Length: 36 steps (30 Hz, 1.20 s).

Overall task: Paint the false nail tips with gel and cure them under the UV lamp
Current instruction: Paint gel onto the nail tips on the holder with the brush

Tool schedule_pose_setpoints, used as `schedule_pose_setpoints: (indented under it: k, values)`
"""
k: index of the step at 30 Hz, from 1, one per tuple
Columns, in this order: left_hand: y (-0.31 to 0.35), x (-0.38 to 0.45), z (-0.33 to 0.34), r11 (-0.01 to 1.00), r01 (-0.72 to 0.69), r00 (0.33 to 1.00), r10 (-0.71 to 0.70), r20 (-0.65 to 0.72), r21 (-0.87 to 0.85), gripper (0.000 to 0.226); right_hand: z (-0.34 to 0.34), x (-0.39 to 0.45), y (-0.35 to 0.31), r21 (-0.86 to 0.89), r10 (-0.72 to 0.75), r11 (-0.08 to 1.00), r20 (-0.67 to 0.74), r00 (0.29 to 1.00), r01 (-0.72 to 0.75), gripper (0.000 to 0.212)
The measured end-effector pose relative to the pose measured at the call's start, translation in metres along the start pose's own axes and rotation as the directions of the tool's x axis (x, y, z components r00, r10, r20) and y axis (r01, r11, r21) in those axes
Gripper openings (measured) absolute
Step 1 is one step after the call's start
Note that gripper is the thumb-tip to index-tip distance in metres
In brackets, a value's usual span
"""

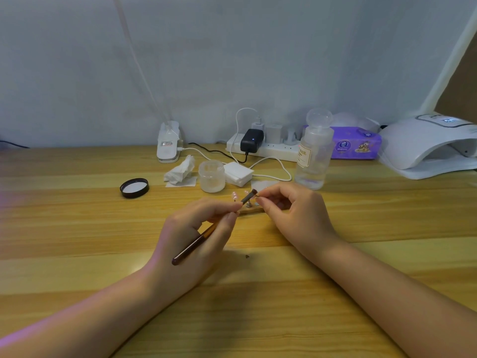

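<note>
My left hand (196, 228) holds a thin brown gel brush (204, 235) between thumb and fingers, its tip raised up and to the right. My right hand (291, 210) pinches a small piece right at the brush tip (253, 192); what the piece is cannot be made out. Below the tip sits a small wooden nail stand (251, 209) with a metal post. Pale pink nail tips (234, 195) stand on its left side. The white UV lamp (426, 146) sits at the far right of the wooden table (77, 215).
An open frosted jar (211, 177) stands behind the hands, its black lid (134, 187) lying to the left. Around them are a crumpled tissue (180, 171), white pads (238, 173), a clear pump bottle (313, 156), a power strip (265, 147), a purple tissue pack (356, 143) and a clip lamp base (169, 143).
</note>
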<state>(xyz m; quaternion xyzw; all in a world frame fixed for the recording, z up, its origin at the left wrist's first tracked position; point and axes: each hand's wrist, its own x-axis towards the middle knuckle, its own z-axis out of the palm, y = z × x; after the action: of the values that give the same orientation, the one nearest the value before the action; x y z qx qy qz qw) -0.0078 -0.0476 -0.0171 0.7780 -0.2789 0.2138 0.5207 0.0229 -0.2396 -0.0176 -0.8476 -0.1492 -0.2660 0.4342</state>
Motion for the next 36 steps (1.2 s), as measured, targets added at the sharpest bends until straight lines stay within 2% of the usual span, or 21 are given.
schedule_pose_setpoints:
  k: [6, 11, 17, 22, 28, 31, 34, 36]
  values:
    - [0.0009, -0.0006, -0.0021, 1.000, 0.022, 1.000, -0.021, -0.023, 0.006, 0.019, 0.0002, 0.0001, 0.0000, 0.005, -0.017, 1.000, -0.014, 1.000, 0.017, 0.009]
    - [0.0000, 0.0007, -0.0010, 0.999, -0.049, 0.999, 0.049, 0.006, 0.019, 0.018, -0.0001, -0.0004, -0.0001, 0.003, -0.031, 1.000, -0.026, 0.999, 0.031, 0.010]
    - [-0.0011, 0.0009, -0.0011, 0.999, 0.008, 0.999, -0.007, -0.036, 0.037, 0.022, -0.0008, -0.0001, -0.0007, 0.013, -0.023, 1.000, -0.001, 1.000, 0.023, 0.011]
    - [0.0030, -0.0002, -0.0019, 1.000, -0.001, 1.000, 0.001, 0.001, 0.008, 0.023, -0.0003, 0.0003, -0.0009, 0.024, -0.035, 0.999, -0.005, 0.999, 0.035, 0.010]
    - [0.0014, -0.0010, -0.0010, 0.997, 0.077, 0.996, -0.077, -0.034, 0.002, 0.019, -0.0006, -0.0003, -0.0027, 0.070, -0.023, 0.997, -0.007, 1.000, 0.023, 0.013]
    - [0.0027, -0.0003, -0.0022, 1.000, 0.030, 0.999, -0.030, -0.018, -0.002, 0.018, -0.0009, -0.0005, -0.0033, 0.069, -0.034, 0.997, -0.017, 0.999, 0.035, 0.018]
    - [0.0043, 0.0004, -0.0017, 0.999, -0.049, 0.999, 0.049, 0.010, 0.008, 0.020, -0.0002, -0.0001, -0.0009, 0.053, -0.021, 0.998, -0.023, 1.000, 0.022, 0.009]
    - [0.0036, 0.0005, -0.0017, 0.999, -0.048, 0.999, 0.048, 0.012, 0.015, 0.020, 0.0000, 0.0003, 0.0003, 0.050, -0.015, 0.999, -0.022, 1.000, 0.017, 0.008]
